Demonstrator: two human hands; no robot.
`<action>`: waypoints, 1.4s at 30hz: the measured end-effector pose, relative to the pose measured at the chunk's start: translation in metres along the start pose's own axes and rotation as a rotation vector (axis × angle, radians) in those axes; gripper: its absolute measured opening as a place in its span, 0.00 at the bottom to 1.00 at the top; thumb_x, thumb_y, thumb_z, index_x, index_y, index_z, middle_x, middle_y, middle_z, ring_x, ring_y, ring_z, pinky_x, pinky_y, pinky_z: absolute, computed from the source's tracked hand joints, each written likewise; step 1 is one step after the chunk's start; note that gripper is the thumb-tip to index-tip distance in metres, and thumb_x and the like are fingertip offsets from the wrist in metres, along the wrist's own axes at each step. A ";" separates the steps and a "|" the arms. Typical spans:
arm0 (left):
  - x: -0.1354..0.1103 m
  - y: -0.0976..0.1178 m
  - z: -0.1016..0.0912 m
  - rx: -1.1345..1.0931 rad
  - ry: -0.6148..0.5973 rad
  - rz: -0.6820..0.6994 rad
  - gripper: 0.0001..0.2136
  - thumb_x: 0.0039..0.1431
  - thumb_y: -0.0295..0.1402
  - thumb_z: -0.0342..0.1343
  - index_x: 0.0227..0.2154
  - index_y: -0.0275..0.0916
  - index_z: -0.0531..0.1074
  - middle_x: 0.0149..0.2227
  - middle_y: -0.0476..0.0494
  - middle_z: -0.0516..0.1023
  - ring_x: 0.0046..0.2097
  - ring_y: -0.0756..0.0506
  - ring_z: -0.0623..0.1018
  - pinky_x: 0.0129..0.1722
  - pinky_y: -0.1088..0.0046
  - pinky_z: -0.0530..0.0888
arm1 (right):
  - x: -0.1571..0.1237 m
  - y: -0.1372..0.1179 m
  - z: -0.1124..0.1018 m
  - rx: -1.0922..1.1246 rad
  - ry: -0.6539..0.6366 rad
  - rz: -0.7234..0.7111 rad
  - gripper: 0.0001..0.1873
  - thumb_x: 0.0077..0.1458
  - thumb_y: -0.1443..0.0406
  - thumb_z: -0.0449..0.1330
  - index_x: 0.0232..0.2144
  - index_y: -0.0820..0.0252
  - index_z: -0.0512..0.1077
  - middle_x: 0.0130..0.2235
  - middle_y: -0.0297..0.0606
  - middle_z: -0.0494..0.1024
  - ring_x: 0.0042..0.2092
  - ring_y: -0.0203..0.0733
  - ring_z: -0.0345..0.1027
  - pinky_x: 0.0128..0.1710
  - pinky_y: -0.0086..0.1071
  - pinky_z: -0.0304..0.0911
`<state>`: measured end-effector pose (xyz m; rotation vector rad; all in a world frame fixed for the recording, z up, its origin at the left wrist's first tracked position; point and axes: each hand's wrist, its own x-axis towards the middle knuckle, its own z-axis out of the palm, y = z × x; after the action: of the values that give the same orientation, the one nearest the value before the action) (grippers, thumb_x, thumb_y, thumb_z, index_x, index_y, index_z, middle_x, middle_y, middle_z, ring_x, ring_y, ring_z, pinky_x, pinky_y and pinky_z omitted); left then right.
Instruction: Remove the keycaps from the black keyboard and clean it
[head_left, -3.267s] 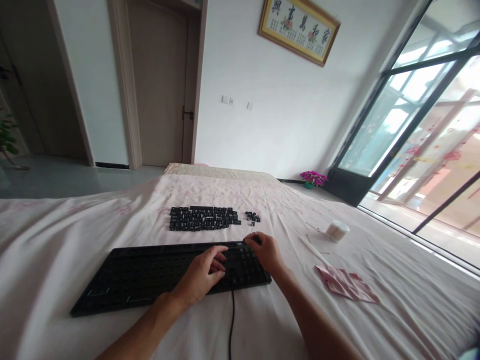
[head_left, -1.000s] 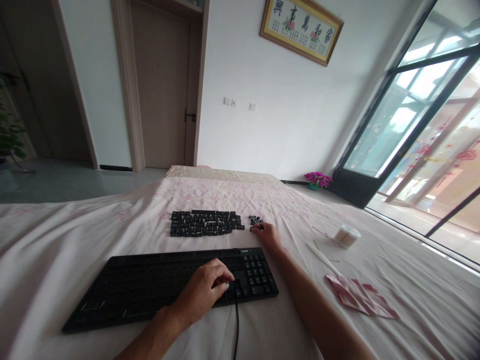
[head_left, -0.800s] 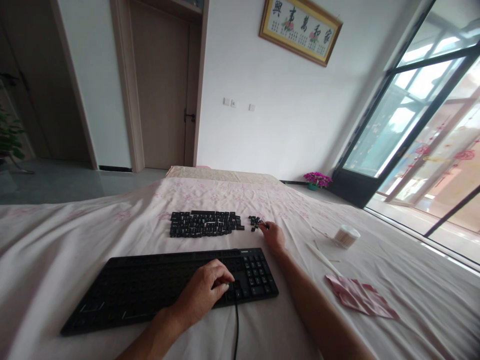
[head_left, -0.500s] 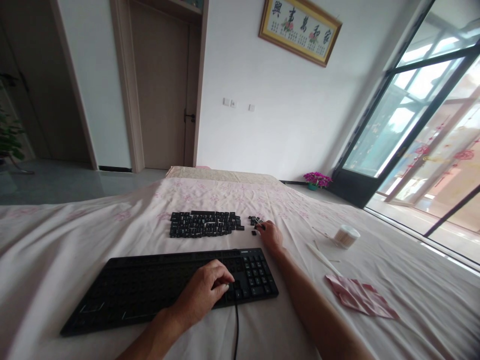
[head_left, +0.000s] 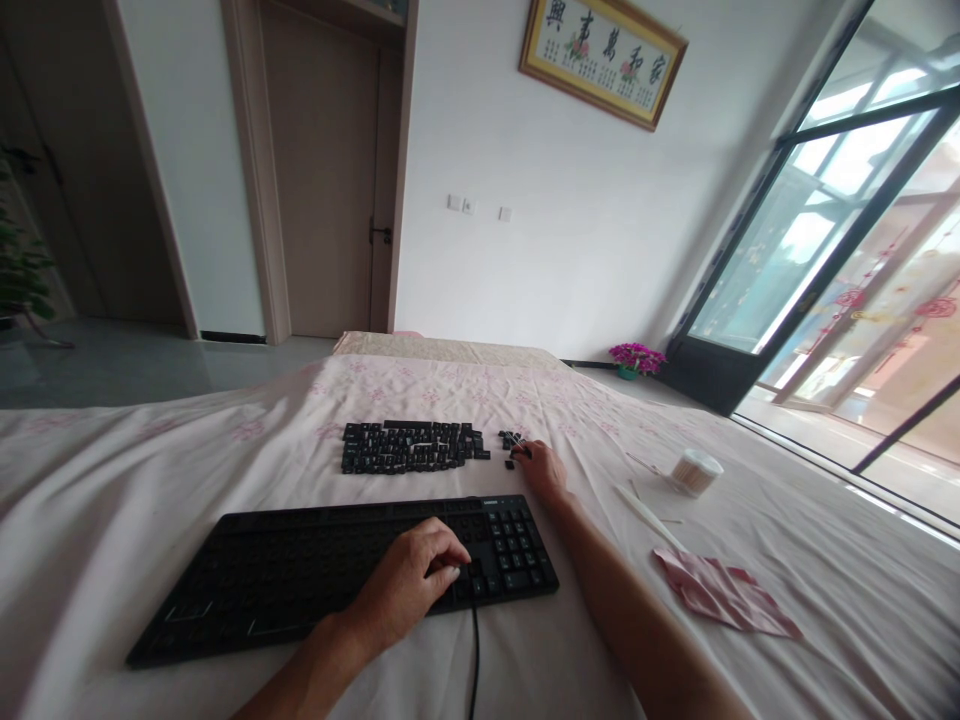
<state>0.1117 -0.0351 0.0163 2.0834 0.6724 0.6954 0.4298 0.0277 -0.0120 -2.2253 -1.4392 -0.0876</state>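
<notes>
A black keyboard (head_left: 300, 570) lies in front of me, with keycaps on its number pad at the right and bare key positions over much of the rest. My left hand (head_left: 416, 575) is over its right half, thumb and forefinger curled together near the arrow keys; whatever is between them is hidden. Beyond the keyboard, my right hand (head_left: 546, 470) grips a thin wire keycap puller (head_left: 516, 441), its silvery wires over a few loose keycaps (head_left: 510, 464). Left of that hand lies a block of removed keycaps (head_left: 409, 447) in rows.
The keyboard's cable (head_left: 475, 660) runs toward me. On the right of the pale cloth (head_left: 600, 500) are a tub of cotton swabs (head_left: 697, 472), loose swabs, a white stick-like tool (head_left: 651, 518) and a crumpled pink cloth (head_left: 724, 592).
Both hands stay nearly where they were. The whole view has shifted very slightly; no object has visibly been moved.
</notes>
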 end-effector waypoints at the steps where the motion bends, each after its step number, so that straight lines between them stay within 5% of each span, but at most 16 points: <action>1: 0.000 0.000 0.000 -0.001 -0.001 -0.001 0.10 0.49 0.22 0.52 0.31 0.40 0.75 0.36 0.48 0.75 0.38 0.49 0.74 0.40 0.76 0.69 | 0.000 0.000 0.000 0.001 0.002 -0.006 0.13 0.53 0.59 0.57 0.39 0.51 0.78 0.43 0.35 0.77 0.43 0.42 0.69 0.34 0.28 0.57; 12: 0.000 -0.001 0.000 0.007 0.000 0.013 0.10 0.49 0.23 0.52 0.31 0.40 0.75 0.37 0.47 0.75 0.38 0.49 0.74 0.40 0.76 0.70 | -0.008 0.002 -0.005 0.049 0.056 -0.037 0.15 0.57 0.57 0.53 0.41 0.54 0.76 0.44 0.36 0.77 0.42 0.41 0.70 0.34 0.28 0.57; 19: -0.001 -0.001 0.000 0.000 -0.001 0.020 0.10 0.49 0.22 0.52 0.31 0.40 0.75 0.37 0.47 0.75 0.39 0.49 0.74 0.40 0.76 0.70 | -0.018 -0.001 -0.012 0.071 -0.054 -0.147 0.13 0.49 0.56 0.61 0.36 0.52 0.78 0.42 0.34 0.76 0.42 0.42 0.70 0.38 0.28 0.59; 28: 0.000 -0.003 0.001 0.014 0.003 0.014 0.10 0.49 0.22 0.52 0.32 0.40 0.75 0.37 0.47 0.75 0.38 0.49 0.74 0.39 0.76 0.69 | -0.014 -0.006 -0.010 0.003 -0.087 -0.204 0.15 0.58 0.56 0.53 0.35 0.54 0.77 0.41 0.35 0.76 0.40 0.39 0.69 0.36 0.28 0.57; 42: 0.000 -0.002 0.000 0.010 0.009 0.014 0.10 0.49 0.23 0.52 0.31 0.40 0.76 0.37 0.47 0.75 0.38 0.49 0.74 0.40 0.75 0.70 | -0.012 -0.009 -0.011 -0.037 -0.103 -0.241 0.13 0.58 0.58 0.55 0.40 0.51 0.77 0.42 0.34 0.77 0.42 0.40 0.70 0.39 0.28 0.59</action>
<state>0.1109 -0.0343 0.0150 2.0976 0.6680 0.7114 0.4189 0.0157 -0.0032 -2.1023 -1.7712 -0.0815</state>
